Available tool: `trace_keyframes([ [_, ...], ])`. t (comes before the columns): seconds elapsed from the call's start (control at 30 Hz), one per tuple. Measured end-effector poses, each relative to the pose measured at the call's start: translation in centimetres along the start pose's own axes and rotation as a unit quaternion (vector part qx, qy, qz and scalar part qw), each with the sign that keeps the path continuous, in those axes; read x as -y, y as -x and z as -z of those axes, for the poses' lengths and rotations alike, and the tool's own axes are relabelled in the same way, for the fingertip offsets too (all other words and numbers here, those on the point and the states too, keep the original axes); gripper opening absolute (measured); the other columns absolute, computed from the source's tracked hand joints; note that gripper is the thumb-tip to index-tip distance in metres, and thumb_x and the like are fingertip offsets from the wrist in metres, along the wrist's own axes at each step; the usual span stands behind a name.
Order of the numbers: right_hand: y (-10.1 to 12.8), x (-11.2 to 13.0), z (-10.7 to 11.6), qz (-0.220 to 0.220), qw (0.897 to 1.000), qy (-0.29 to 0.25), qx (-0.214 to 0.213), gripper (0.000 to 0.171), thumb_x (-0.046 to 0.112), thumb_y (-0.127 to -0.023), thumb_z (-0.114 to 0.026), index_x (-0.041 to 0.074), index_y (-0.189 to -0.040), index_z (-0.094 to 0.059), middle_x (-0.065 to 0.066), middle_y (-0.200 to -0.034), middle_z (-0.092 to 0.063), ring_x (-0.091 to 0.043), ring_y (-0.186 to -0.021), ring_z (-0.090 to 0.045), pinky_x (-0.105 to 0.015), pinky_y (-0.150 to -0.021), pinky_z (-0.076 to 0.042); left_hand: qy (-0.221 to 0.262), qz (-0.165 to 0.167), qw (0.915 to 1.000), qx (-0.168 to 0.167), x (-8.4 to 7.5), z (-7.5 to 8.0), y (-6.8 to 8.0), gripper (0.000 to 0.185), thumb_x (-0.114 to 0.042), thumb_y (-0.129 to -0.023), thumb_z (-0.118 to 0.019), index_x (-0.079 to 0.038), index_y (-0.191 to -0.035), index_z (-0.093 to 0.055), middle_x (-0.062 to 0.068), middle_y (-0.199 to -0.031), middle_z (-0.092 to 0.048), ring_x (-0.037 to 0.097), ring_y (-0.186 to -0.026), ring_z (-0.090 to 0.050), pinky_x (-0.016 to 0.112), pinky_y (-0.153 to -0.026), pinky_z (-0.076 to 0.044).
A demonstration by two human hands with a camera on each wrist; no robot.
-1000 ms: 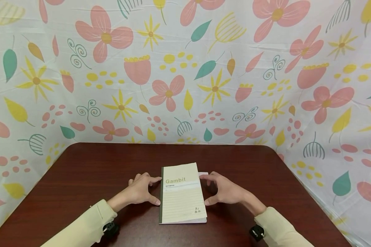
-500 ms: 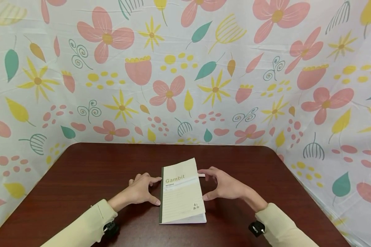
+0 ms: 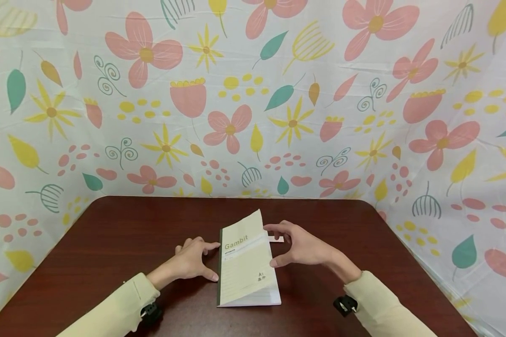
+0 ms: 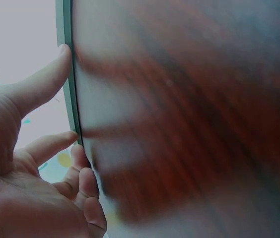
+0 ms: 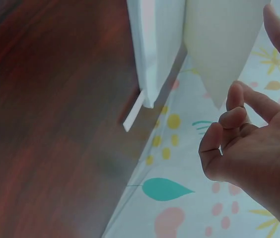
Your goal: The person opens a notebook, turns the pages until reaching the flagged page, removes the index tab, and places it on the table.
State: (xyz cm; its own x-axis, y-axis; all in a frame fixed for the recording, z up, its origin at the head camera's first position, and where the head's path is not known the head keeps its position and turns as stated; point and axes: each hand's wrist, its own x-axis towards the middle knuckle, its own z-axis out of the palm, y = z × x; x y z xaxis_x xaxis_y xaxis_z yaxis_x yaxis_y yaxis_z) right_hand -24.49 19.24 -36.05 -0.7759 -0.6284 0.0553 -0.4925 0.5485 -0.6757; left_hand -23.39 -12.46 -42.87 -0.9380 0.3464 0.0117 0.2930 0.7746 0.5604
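Note:
A cream notebook [image 3: 242,269] with "Gambit" printed on its cover lies on the dark wooden table. My left hand [image 3: 189,260] touches the dark spine [image 4: 69,74] with the tips of thumb and index finger, spread apart. At the opposite side, the thumb and index fingertips of my right hand [image 3: 307,246] are at the free edge of the front cover [image 5: 224,44], also spread apart. That cover is tilted up off the white pages [image 3: 270,296]. A narrow pale strip [image 3: 276,239] sticks out from the pages below the right index finger.
The reddish-brown table [image 3: 143,224] has rounded far corners. Behind it and along both sides hangs a white cloth [image 3: 236,173] with flowers and leaves. Black wrist devices [image 3: 151,312] sit at both cream sleeves [image 3: 118,304].
The front cover has risen at its right edge and swung toward the spine, showing more white pages. My right hand has moved up and left with it. The left hand has stayed at the spine.

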Motion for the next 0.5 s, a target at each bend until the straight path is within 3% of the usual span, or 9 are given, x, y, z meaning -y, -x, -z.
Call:
trace_keyframes([
  [0.37,-0.9,1.6,0.1,0.013,0.999,-0.043,-0.011,0.082,0.028,-0.068,-0.087,0.015,-0.138,-0.048,-0.007,-0.100,-0.046,-0.027,-0.086,-0.039,-0.034,-0.072,-0.040,0.005,-0.004,1.0000,-0.004,0.0,0.1,0.1,0.087,-0.038,-0.056,-0.092,-0.016,-0.132,-0.058,0.000,-0.094,-0.050,0.022,-0.088,-0.038,0.039,-0.068,-0.023],
  [0.5,-1.2,2.1,0.2,0.017,0.999,-0.035,-0.006,0.082,0.034,-0.069,-0.086,0.014,-0.139,-0.048,-0.007,-0.099,-0.045,-0.027,-0.084,-0.039,-0.033,-0.074,-0.042,0.032,-0.005,0.9993,-0.020,0.1,0.4,0.1,0.082,-0.036,-0.063,-0.089,-0.012,-0.135,-0.055,0.001,-0.099,-0.052,0.025,-0.095,-0.040,0.042,-0.074,-0.029],
])
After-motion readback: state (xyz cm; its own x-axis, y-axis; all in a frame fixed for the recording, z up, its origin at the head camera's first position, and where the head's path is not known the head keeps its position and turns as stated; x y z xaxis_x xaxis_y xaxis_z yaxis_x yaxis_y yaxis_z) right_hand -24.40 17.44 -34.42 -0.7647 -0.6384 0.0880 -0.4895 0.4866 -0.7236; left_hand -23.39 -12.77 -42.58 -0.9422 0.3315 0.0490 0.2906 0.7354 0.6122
